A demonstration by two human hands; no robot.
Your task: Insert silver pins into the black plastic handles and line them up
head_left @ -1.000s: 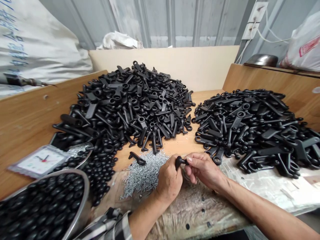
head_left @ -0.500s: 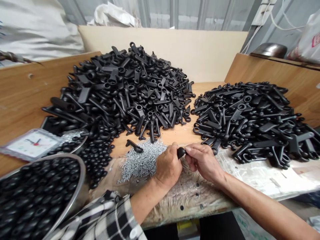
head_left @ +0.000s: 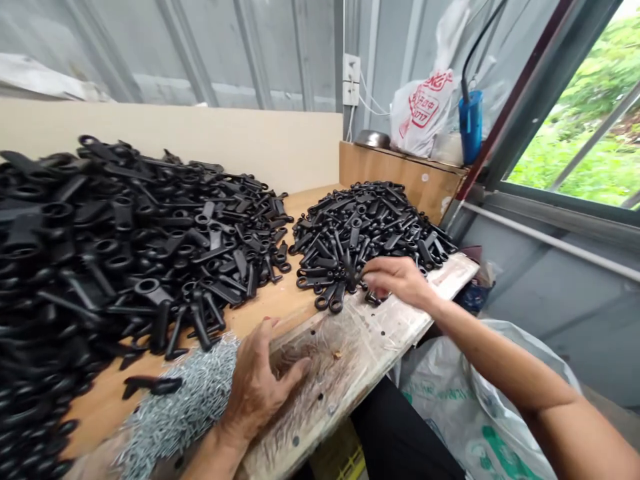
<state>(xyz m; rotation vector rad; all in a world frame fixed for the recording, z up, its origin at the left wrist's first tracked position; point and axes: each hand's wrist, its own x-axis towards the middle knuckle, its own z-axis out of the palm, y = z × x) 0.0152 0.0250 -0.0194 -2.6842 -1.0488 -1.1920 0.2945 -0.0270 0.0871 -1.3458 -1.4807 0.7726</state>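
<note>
My left hand lies flat on the worn front of the wooden bench, fingers spread, holding nothing. It rests right beside a heap of small silver pins. My right hand reaches out to the near edge of the right pile of black lever parts, its fingers pinched together on a black part there. A much bigger pile of the same black parts fills the left of the bench. One loose black part lies by the pins.
A wooden box stands behind the right pile with a metal bowl, a white printed plastic bag and a blue cup on it. A white sack sits below the bench edge. A window frame runs along the right.
The view has swung right. My hands have parted: the right one carried the black part over to the right pile, and the left one dropped flat onto the bench by the pins.
</note>
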